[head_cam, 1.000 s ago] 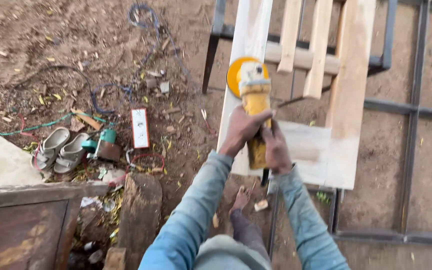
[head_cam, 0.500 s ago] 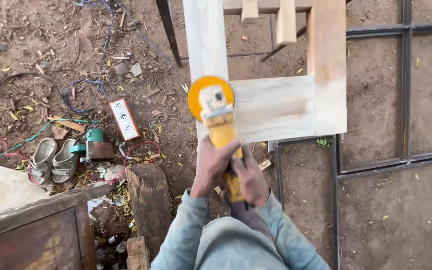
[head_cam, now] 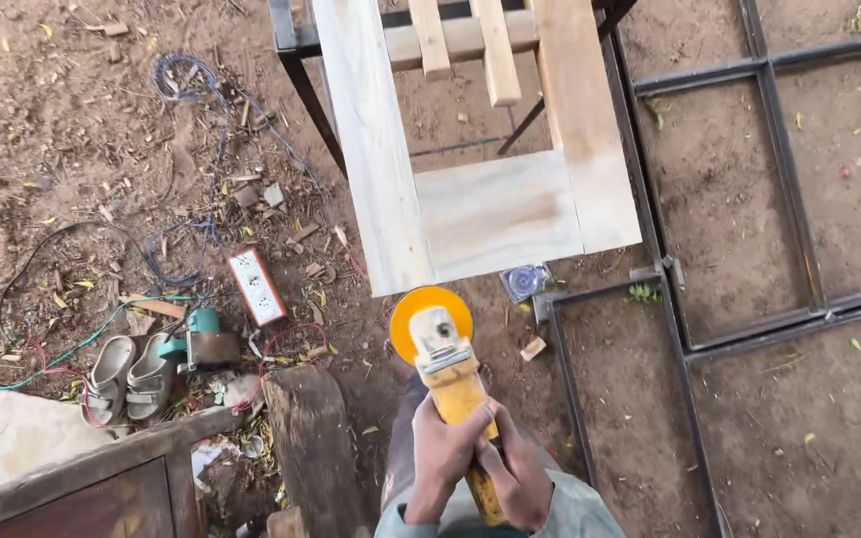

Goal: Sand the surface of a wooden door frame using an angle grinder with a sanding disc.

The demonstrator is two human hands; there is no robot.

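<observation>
Both hands grip a yellow angle grinder with an orange sanding disc at its front. My left hand wraps the body from the left, and my right hand holds the rear handle. The disc hangs in the air just below the near edge of a pale wooden frame, not touching it. The frame lies flat on a black metal stand, with upright slats at its far end.
A black metal grid frame lies on the dirt at the right. To the left are a white power strip, tangled cables, a teal power tool, grey sandals, a wooden block and a brown wooden panel.
The grinder came back off the wooden frame toward me; its disc was on the frame's left rail and now hangs below the frame's near edge. Both hands kept their grip.
</observation>
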